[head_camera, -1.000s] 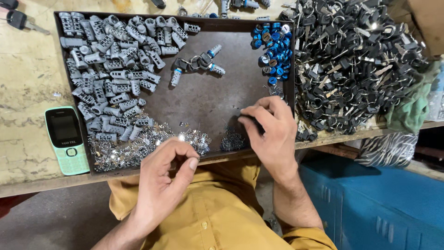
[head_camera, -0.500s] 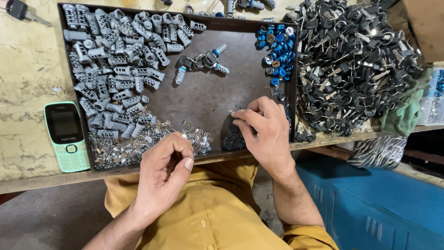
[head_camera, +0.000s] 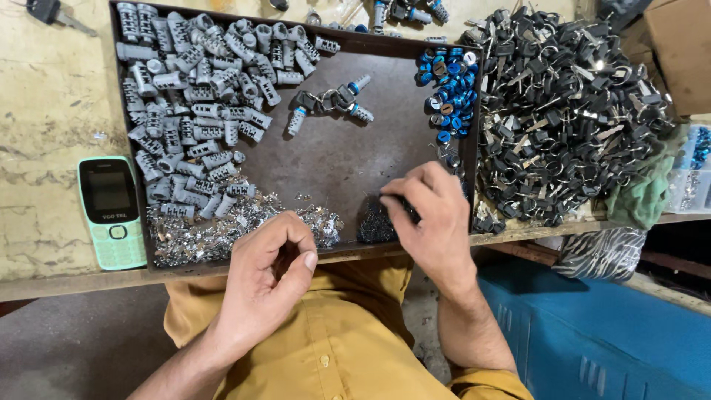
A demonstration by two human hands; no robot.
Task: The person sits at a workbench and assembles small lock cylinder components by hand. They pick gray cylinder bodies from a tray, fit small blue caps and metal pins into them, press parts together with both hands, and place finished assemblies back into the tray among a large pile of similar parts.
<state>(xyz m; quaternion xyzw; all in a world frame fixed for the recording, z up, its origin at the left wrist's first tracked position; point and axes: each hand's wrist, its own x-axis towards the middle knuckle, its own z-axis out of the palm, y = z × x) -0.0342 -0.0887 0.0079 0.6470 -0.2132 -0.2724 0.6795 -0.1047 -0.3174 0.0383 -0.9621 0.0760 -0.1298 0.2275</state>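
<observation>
My right hand rests at the near right corner of a dark metal tray, its fingertips pinched into a small heap of tiny dark springs. My left hand hovers over the tray's near edge with curled fingers; what it holds is hidden. Beside it lies a pile of small shiny metal plates. Grey lock cylinders fill the tray's left half. Three assembled cylinders with keys lie in the middle. Blue caps sit at the far right.
A big heap of black-headed keys on rings lies right of the tray. A green push-button phone lies on the worn workbench to the left. A green cloth, a cardboard box and a blue bin are at right.
My right hand has slid a little toward the spring heap and pinched its fingers there. My left hand stays curled at the tray's near edge.
</observation>
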